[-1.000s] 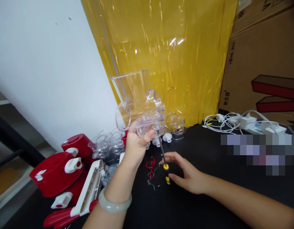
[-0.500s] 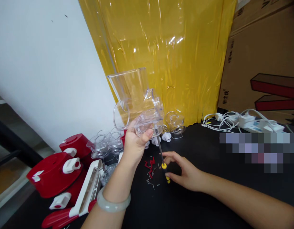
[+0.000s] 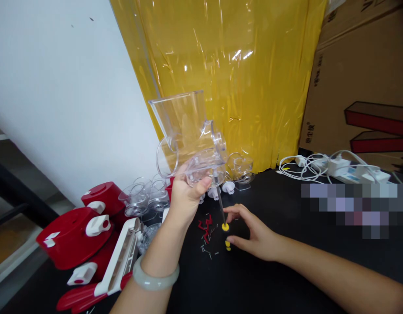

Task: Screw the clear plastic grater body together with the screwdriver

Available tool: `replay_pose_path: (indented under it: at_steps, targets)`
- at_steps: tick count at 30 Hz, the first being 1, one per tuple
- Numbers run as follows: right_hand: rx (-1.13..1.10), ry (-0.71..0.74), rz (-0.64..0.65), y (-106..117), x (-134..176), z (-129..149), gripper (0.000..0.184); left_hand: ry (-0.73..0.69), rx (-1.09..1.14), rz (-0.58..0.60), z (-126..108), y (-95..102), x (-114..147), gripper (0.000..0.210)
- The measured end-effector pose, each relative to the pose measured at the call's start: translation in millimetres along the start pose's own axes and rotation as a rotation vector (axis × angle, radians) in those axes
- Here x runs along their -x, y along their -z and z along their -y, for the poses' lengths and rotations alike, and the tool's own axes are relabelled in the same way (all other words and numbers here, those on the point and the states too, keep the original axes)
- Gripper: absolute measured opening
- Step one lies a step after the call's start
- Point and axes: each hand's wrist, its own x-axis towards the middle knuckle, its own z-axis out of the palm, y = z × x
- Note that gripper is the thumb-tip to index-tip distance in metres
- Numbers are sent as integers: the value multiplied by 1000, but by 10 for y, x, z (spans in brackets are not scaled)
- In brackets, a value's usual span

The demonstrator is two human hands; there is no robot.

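Observation:
My left hand [image 3: 190, 187] is closed around the underside of a clear plastic housing [image 3: 185, 120], which has a square-mouthed chute at the top and round openings lower down. It is held tilted above the black tabletop. From below, the shaft of a screwdriver [image 3: 222, 207] reaches up into the housing's base; its very tip is hard to make out through the plastic. My right hand [image 3: 250, 235] has thumb and fingers at the screwdriver's black and yellow handle. Beneath, small red bent parts [image 3: 206, 226] and several loose screws [image 3: 208, 252] lie scattered on the table.
On the left stand red round bases [image 3: 73, 235] with white knobs, beside a white and red handled part [image 3: 119, 257]. More clear housings [image 3: 149, 196] and white-ended pieces [image 3: 228, 187] sit behind. At right are a power strip with white cables [image 3: 339, 168] and a cardboard box [image 3: 358, 87].
The screwdriver's handle end has swung slightly to the left, and the housing has shifted a little to the right. Both hands keep nearly the same places.

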Motion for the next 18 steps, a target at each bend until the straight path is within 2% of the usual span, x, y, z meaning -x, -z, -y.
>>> replay_pose_path:
  at_steps: [5, 10, 15, 18]
  targets:
    - [-65, -4, 65, -20, 10, -25, 58, 0, -15, -11, -1, -2, -1, 65]
    - [-21, -42, -4, -14, -2, -47, 59, -9, -15, -1, -4, -4, -9, 64]
    - [-109, -17, 68, -20, 11, -17, 54, -11, -9, 10, 4, 4, -9, 65]
    - [-51, -42, 43, -18, 8, -17, 57, 4, -8, 5, -2, 3, -2, 64]
